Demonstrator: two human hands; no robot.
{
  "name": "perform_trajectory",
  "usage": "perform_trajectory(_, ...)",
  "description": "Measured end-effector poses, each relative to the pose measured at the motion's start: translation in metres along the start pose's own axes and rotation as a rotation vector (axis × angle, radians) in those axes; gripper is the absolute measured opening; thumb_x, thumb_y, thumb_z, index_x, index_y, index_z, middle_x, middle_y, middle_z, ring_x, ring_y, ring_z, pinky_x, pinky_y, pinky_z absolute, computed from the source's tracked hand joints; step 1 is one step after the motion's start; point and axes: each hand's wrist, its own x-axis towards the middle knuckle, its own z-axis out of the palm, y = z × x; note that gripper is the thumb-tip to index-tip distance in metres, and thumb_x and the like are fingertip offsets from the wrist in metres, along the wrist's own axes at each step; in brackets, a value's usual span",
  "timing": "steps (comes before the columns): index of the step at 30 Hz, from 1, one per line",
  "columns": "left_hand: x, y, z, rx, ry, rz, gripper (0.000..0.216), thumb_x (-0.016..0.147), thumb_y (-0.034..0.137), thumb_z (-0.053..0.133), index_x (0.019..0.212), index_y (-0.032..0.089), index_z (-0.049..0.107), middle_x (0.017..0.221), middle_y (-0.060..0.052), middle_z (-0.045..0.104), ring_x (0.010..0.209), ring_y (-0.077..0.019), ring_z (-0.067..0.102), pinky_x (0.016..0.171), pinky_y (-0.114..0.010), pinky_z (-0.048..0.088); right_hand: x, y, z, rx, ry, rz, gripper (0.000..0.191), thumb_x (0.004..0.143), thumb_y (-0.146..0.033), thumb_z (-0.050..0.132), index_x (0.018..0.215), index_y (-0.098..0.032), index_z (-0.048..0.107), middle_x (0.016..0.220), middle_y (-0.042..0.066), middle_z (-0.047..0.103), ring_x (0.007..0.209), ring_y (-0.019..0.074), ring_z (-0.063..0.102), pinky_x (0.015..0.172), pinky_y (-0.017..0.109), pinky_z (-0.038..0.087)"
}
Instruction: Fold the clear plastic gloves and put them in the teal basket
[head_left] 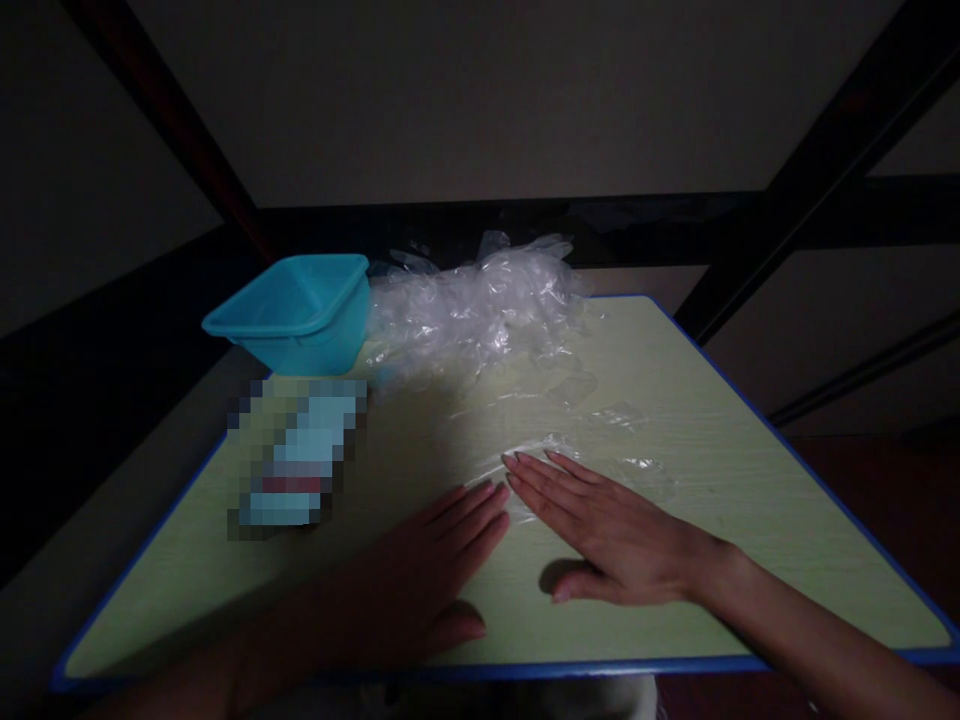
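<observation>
My left hand [431, 575] lies flat on the pale green table [750, 520], fingers stretched out and together. My right hand [600, 525] lies flat beside it, fingers pointing to the upper left, its fingertips almost touching those of the left. Both press on a thin clear plastic sheet or glove [592, 455] spread on the tabletop; its edges are hard to make out in the dim light. Neither hand grips anything.
A heap of crumpled clear plastic [480, 305] lies at the table's far edge. A turquoise plastic tub [296, 310] stands at the far left corner. In front of it lies a blurred-out packet [296, 455]. The table has a blue rim.
</observation>
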Motion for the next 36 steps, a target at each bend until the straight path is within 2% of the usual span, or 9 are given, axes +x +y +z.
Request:
perform_trajectory(6,-0.016,-0.001,0.001,0.025,0.028,-0.017,0.079,0.09,0.039,0.048,0.147,0.02,-0.003,0.153,-0.014,0.014,0.139,-0.0293,0.016,0.112,-0.045,0.02,0.002,-0.003,-0.006,-0.007,-0.067,0.041,0.086,0.086,-0.063,0.035,0.143,0.0,0.02,0.15,0.021,0.013,0.14,0.0248,0.003,0.114,0.045,0.011)
perform_trajectory(14,-0.033,-0.004,0.006,0.049,0.042,-0.062,0.074,0.09,0.041,0.046,0.147,0.022,0.002,0.153,-0.013,0.012,0.139,-0.0295,0.016,0.112,-0.046,0.02,0.002,-0.004,-0.007,-0.037,-0.08,0.034,0.08,0.088,-0.059,0.036,0.145,-0.005,0.018,0.151,0.019,0.01,0.14,0.025,0.001,0.114,0.048,0.01)
perform_trajectory(19,-0.036,-0.003,0.0,0.048,0.016,-0.066,0.073,0.091,0.042,0.044,0.147,0.024,0.001,0.154,-0.011,0.005,0.14,-0.0294,0.011,0.112,-0.047,0.02,0.001,-0.002,-0.004,-0.043,-0.048,0.014,0.072,0.089,-0.056,0.039,0.145,-0.013,0.022,0.152,0.017,0.003,0.14,0.0275,0.001,0.112,0.051,0.011)
perform_trajectory(27,-0.027,-0.011,-0.013,0.105,0.145,-0.039,0.064,0.095,0.045,0.032,0.147,0.027,-0.001,0.154,-0.01,0.003,0.141,-0.0278,0.007,0.112,-0.048,0.019,-0.01,-0.012,0.0,-0.035,-0.005,0.037,0.069,0.09,-0.049,0.043,0.146,-0.018,0.017,0.153,0.013,0.002,0.14,0.027,0.004,0.113,0.049,0.015)
perform_trajectory(29,-0.016,-0.013,-0.018,0.127,0.185,-0.05,0.062,0.094,0.047,0.032,0.146,0.024,0.007,0.154,-0.012,0.006,0.141,-0.028,0.008,0.112,-0.048,0.02,-0.008,-0.015,-0.008,-0.031,-0.004,0.027,0.074,0.088,-0.052,0.044,0.147,-0.017,0.016,0.153,0.014,0.009,0.14,0.0275,0.009,0.112,0.049,0.018)
perform_trajectory(31,-0.001,-0.014,-0.024,0.141,0.212,-0.067,0.059,0.094,0.048,0.03,0.144,0.017,0.019,0.153,-0.016,0.011,0.141,-0.0273,0.01,0.111,-0.047,0.023,-0.002,-0.014,-0.021,-0.035,0.03,0.006,0.073,0.088,-0.051,0.045,0.146,-0.014,0.021,0.15,0.016,0.023,0.138,0.0284,0.022,0.11,0.049,0.024)
perform_trajectory(32,0.008,-0.013,-0.027,0.148,0.212,-0.07,0.058,0.095,0.048,0.029,0.141,0.013,0.025,0.151,-0.018,0.016,0.14,-0.0266,0.012,0.111,-0.046,0.024,0.002,-0.012,-0.029,-0.041,0.07,0.008,0.068,0.09,-0.048,0.045,0.144,-0.012,0.026,0.147,0.017,0.032,0.134,0.0283,0.031,0.109,0.049,0.027)
perform_trajectory(34,0.027,-0.012,-0.03,0.18,0.209,-0.055,0.06,0.093,0.047,0.034,0.136,0.004,0.033,0.148,-0.023,0.024,0.139,-0.0272,0.018,0.111,-0.043,0.025,0.013,-0.001,-0.045,-0.061,0.184,0.054,0.044,0.094,-0.033,0.04,0.133,-0.014,0.047,0.129,0.014,0.056,0.118,0.0251,0.052,0.101,0.045,0.039)
perform_trajectory(36,0.044,-0.011,-0.03,0.208,0.2,-0.033,0.06,0.092,0.045,0.041,0.131,0.0,0.039,0.145,-0.025,0.03,0.138,-0.0282,0.022,0.112,-0.041,0.024,0.026,0.016,-0.06,-0.08,0.262,0.121,0.033,0.093,-0.023,0.039,0.117,-0.015,0.06,0.109,0.011,0.067,0.099,0.0231,0.062,0.088,0.041,0.047)
